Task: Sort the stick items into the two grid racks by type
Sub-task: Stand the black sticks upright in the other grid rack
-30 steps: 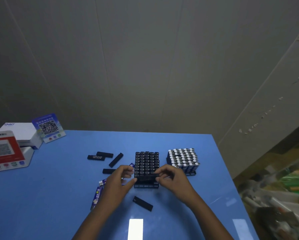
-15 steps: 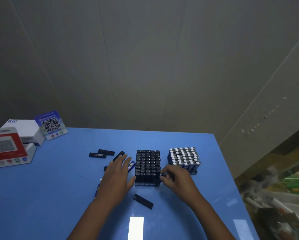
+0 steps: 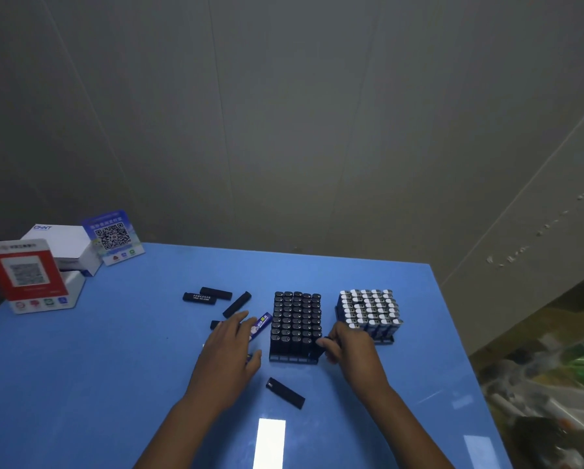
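A black grid rack (image 3: 294,359) stands mid-table, filled with upright black sticks (image 3: 295,319). To its right, a second rack (image 3: 387,340) holds white-capped blue sticks (image 3: 368,308). My right hand (image 3: 349,348) pinches a black stick (image 3: 321,345) at the black rack's front right corner. My left hand (image 3: 229,353) lies flat with straight fingers on the table left of that rack, covering some loose sticks. A blue stick (image 3: 260,325) pokes out beside its fingers. Loose black sticks lie at the far left (image 3: 199,297), (image 3: 237,304) and in front of the rack (image 3: 285,393).
A red QR-code stand (image 3: 26,275), a white box (image 3: 63,243) and a blue QR-code card (image 3: 114,236) sit at the table's far left. The blue table's right edge (image 3: 466,353) drops to cluttered floor. A wall stands behind.
Both hands held a black stick over the rack's front row; my left hand let go and moved left to lie flat, while my right hand took the stick to the front right corner.
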Demonstrator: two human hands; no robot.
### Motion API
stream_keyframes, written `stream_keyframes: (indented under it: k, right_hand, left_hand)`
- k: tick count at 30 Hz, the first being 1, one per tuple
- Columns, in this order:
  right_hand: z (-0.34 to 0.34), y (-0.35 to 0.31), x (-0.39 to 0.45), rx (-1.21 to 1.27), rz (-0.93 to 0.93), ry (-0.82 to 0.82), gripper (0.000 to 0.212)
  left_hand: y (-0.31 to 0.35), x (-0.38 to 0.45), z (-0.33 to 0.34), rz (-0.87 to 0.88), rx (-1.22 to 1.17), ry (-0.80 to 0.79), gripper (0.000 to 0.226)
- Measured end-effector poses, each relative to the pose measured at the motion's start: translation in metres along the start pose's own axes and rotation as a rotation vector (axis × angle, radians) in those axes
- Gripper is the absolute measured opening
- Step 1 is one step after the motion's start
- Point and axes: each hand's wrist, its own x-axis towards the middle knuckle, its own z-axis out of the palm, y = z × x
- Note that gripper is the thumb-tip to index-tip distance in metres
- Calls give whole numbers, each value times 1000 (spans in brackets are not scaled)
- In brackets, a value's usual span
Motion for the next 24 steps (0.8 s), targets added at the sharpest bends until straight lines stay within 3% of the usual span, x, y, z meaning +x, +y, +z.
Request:
stream_keyframes:
  k: [11, 20, 24]
  right_hand:
    - [5, -6, 4, -282, -101, -131, 26]
    - [1, -8, 9, -287, -48, -177, 31]
    - [-17, -15, 10, -217, -66, -28, 33]
  left_hand:
    - [-3, -1, 6, -30, -23, 28, 54]
    - [-1, -7, 6, -52, -34, 47, 52]
    - [-14, -18, 0, -51, -41, 80, 49]
